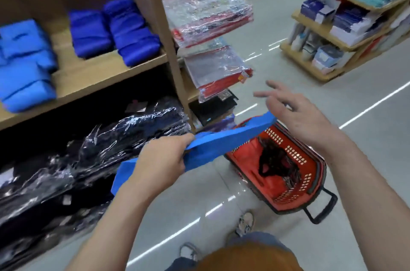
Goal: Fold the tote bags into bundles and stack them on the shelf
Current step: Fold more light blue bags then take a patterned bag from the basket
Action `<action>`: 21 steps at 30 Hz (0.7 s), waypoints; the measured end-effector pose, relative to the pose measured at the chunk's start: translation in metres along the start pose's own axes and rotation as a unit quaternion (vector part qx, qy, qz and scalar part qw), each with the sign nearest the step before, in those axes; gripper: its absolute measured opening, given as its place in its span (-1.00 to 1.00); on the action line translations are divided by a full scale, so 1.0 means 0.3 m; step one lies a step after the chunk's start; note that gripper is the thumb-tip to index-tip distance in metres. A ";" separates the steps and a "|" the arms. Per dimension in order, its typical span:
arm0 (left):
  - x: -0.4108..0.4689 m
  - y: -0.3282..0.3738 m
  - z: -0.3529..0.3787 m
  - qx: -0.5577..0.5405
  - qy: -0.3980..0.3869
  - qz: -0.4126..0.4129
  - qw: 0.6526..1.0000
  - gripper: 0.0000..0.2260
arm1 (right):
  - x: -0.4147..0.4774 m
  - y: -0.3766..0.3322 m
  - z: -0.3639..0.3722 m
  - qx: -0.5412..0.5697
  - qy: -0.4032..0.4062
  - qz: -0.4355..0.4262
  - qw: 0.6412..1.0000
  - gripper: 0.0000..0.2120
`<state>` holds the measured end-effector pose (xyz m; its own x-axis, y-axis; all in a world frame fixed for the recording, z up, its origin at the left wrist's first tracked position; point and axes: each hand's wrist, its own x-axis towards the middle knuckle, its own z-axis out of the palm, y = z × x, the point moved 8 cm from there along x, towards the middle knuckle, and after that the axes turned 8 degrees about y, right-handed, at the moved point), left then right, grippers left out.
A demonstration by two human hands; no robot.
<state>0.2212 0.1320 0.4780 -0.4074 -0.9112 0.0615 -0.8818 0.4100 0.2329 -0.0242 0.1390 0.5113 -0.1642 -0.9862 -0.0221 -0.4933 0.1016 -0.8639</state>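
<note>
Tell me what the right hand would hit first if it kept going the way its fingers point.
The right hand is open, fingers aimed up-left. Going straight on, it would probably first meet the plastic-wrapped red packs on the shelf end, though depth is hard to judge from this single view.

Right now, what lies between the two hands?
In the head view, the blue tote bag spans from the gripping left hand toward the open right hand.

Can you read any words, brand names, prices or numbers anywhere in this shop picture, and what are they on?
None can be read.
Orange tag on a clear packet: too blurred.
White labels on the black wrapped goods: too blurred.
Boxes on the right shelves: print too small.
Blue tote bag in the left hand: no print visible.
</note>
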 end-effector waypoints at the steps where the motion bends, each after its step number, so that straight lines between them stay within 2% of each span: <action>1: -0.049 -0.057 -0.051 -0.001 0.013 -0.014 1.000 -0.71 | -0.025 -0.049 0.085 -0.028 -0.089 -0.014 0.996 -0.56; 2: -0.104 -0.117 -0.099 -0.002 0.029 -0.026 0.999 -0.65 | -0.050 -0.088 0.156 -0.051 -0.147 -0.020 0.988 -0.57; 4: -0.228 -0.243 -0.186 -0.017 0.063 -0.052 0.997 -0.58 | -0.076 -0.156 0.268 -0.066 -0.185 -0.036 0.980 -0.66; 8: -0.470 -0.534 -0.329 -0.157 0.121 -0.170 0.965 -0.80 | -0.127 -0.266 0.516 -0.069 -0.262 -0.071 0.960 -0.75; 10: -0.576 -0.626 -0.402 -0.207 0.155 -0.206 0.944 -0.82 | -0.143 -0.305 0.647 -0.039 -0.289 -0.073 0.954 -0.82; 13: -0.733 -0.709 -0.496 -0.240 0.190 -0.257 0.916 -0.73 | -0.144 -0.364 0.835 0.068 -0.277 -0.018 0.958 -0.89; 16: -0.917 -0.807 -0.528 -0.240 0.145 -0.358 0.891 -0.86 | -0.134 -0.475 0.991 0.098 -0.266 -0.040 0.958 -0.96; 19: -1.149 -0.924 -0.486 -0.148 0.066 -0.475 0.865 -0.79 | -0.121 -0.585 1.125 0.124 -0.277 -0.061 0.951 -0.93; 21: -1.304 -0.985 -0.442 -0.160 0.101 -0.546 0.816 -0.81 | -0.109 -0.649 1.211 0.157 -0.296 -0.053 0.941 -0.90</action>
<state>0.6727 0.3620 0.5139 0.6556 -0.7279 -0.2007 -0.5730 -0.6528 0.4956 0.3876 0.1041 0.4975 0.4222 -0.8980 -0.1238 -0.1878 0.0469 -0.9811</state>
